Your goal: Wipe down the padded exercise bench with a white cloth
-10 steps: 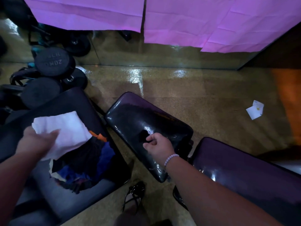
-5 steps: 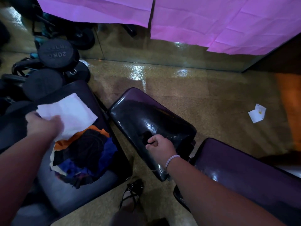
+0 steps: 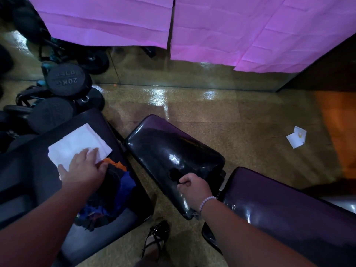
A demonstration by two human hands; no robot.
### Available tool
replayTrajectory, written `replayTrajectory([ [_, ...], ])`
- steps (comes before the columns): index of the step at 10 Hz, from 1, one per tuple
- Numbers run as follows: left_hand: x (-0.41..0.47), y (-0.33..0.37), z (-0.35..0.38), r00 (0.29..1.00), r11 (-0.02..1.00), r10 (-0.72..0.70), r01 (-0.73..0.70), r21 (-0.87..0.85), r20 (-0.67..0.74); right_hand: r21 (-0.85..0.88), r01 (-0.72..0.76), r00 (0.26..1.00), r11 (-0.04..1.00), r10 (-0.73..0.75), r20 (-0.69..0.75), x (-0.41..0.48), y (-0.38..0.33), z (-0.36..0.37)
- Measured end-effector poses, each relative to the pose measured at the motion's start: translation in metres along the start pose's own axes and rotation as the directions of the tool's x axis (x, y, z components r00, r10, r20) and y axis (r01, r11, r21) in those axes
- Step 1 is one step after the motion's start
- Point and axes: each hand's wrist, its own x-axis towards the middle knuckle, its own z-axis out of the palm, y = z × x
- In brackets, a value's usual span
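- nearest the camera, a foot in a black strappy shoe [image 3: 157, 235] stands on the speckled tan floor [image 3: 240, 132], just below the near end of the glossy black padded bench seat [image 3: 173, 157].
- the right hand [image 3: 193, 187], a white bead bracelet [image 3: 207, 201] on its wrist, rests on the near edge of that bench seat; its grip is clenched into a loose fist, and whether it encloses anything cannot be told.
- right of the bench seat lies a second glossy dark padded section [image 3: 289, 209], just beside it.
- left of the bench seat is a dark grey padded worktop [image 3: 28, 170] carrying a heap of orange, blue and black rags [image 3: 117, 182].
- the left hand [image 3: 84, 168] lies flat, grip released, fingers spread, pressing on the white folded cloth [image 3: 77, 145], which lies on that worktop beside the rags.
- farther left of the bench seat, black round dumbbells [image 3: 65, 80] are stacked.
- well right of the seat, a small white paper scrap [image 3: 295, 136] lies on the floor.
- farthest, purple creased sheets [image 3: 250, 31] hang.
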Motion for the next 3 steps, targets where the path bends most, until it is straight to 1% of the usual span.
replayTrajectory([
  [1,-0.021,0.016,-0.008,0.996,0.996,0.087,-0.086,0.008,-0.032,0.022,-0.025,1.000,0.999,0.025,-0.009,-0.014,-0.002,-0.018],
  [2,-0.040,0.035,-0.020,0.984,0.983,0.167,-0.171,-0.060,-0.063,0.029,-0.020,0.999,0.999,0.021,-0.039,-0.026,-0.006,-0.042],
  [3,-0.060,0.057,-0.030,0.949,0.918,0.307,-0.317,-0.237,-0.076,0.024,-0.030,0.995,0.999,0.032,-0.092,-0.049,-0.013,-0.067],
])
